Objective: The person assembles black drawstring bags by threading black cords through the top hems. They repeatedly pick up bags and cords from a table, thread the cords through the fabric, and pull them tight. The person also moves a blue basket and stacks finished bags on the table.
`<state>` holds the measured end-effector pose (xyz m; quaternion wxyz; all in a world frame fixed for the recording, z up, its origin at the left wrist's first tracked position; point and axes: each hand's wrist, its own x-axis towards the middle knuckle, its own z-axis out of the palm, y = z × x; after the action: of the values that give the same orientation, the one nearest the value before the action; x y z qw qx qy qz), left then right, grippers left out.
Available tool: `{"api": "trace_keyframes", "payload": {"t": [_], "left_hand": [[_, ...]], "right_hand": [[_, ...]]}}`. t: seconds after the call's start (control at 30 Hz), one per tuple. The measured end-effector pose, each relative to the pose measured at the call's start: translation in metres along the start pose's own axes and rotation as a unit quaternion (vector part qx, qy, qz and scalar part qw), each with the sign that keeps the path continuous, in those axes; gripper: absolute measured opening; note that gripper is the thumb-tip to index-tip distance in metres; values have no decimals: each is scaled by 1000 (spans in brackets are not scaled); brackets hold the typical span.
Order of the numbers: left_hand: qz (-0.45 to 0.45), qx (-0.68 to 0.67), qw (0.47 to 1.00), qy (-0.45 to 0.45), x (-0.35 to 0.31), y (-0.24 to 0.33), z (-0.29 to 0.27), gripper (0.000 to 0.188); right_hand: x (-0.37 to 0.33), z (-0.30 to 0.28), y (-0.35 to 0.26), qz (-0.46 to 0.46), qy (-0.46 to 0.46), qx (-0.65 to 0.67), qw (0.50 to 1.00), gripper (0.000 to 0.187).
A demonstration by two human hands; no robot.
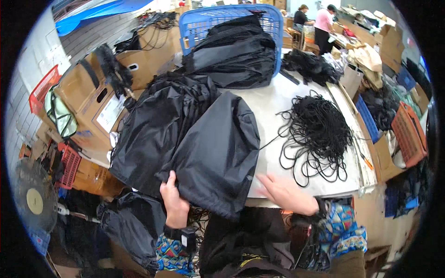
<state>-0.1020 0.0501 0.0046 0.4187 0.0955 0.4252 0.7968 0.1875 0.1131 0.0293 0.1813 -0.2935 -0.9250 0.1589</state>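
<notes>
Black fabric piece (220,143) over near edge of white table (271,113). Left hand (175,197) pinching its lower left; right hand (285,192) apart, blurred, fingers extended near right edge, contact unclear. Black cord pile (322,132) right; blue basket (278,37) behind.

My left hand (175,199) is pinching a smooth, faintly glossy black cloth bag (218,153); at right, matt black cord (321,127) is lying; far off, a blue plastic basket (279,39) is standing.

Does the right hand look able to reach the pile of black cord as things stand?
Probably yes: the right hand seems empty, and only white tabletop shows between it and the black cord.
</notes>
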Motion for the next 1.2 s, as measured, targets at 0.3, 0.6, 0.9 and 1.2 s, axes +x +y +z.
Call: {"api": "trace_keyframes", "payload": {"t": [0.3,0.6,0.9,1.2], "left_hand": [[45,101,985,135,-25,17,-72,29],[259,105,959,49,-13,40,-40,39],[407,90,883,216,122,177,-110,37],[176,-62,977,-107,96,201,-81,36]], "right_hand": [[110,87,161,42,111,-276,954,19],[91,36,127,78,189,-253,946,53],[89,-12,72,3,221,-186,957,40],[99,21,162,20,40,-247,968,37]]}}
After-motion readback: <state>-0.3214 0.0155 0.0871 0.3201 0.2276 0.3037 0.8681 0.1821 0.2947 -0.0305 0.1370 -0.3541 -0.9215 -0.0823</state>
